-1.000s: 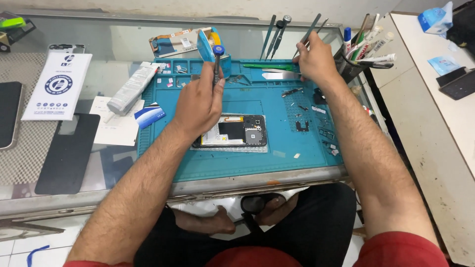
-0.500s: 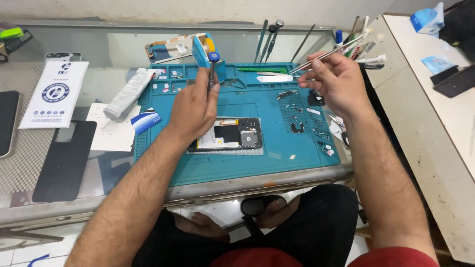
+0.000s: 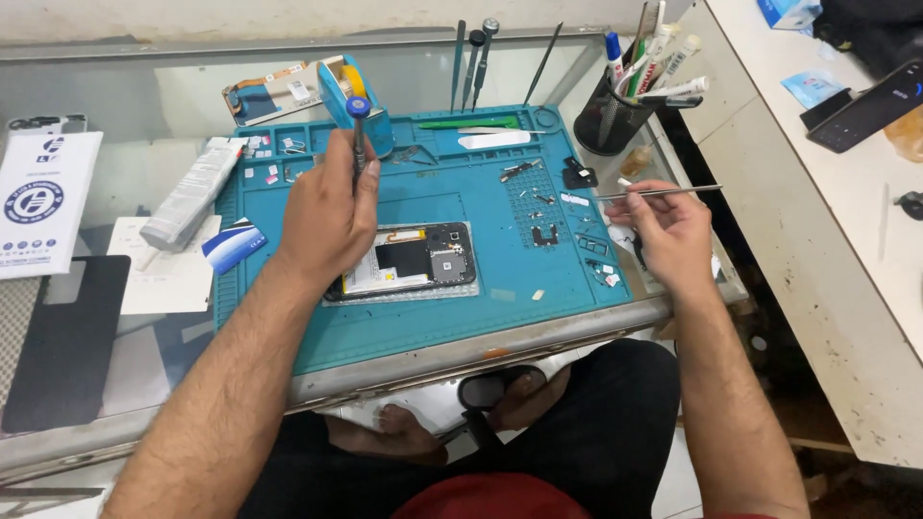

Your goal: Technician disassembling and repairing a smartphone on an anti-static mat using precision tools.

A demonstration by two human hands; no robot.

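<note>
An opened phone [image 3: 413,261] with its back off lies on a blue repair mat [image 3: 423,317]. My left hand [image 3: 325,213] rests at the phone's left end and holds a blue-capped screwdriver [image 3: 359,135] upright. My right hand [image 3: 663,231] hovers over the mat's right edge, gripping metal tweezers [image 3: 663,192] that lie level, tips pointing left. Small screws and phone parts [image 3: 543,216] are scattered on the mat between my hands.
A black mesh cup of pens and tools [image 3: 615,115] stands at the back right. Upright tools [image 3: 473,58] line the mat's far edge, beside a blue tape roll [image 3: 341,91]. A grey tube [image 3: 192,192], cards, a white packet [image 3: 43,202] and a black panel [image 3: 67,341] lie left. A white table [image 3: 827,211] flanks the right.
My right hand has drawn back from the tool cup toward me with the tweezers, now low over the mat's right edge. My left hand stays by the phone with the screwdriver.
</note>
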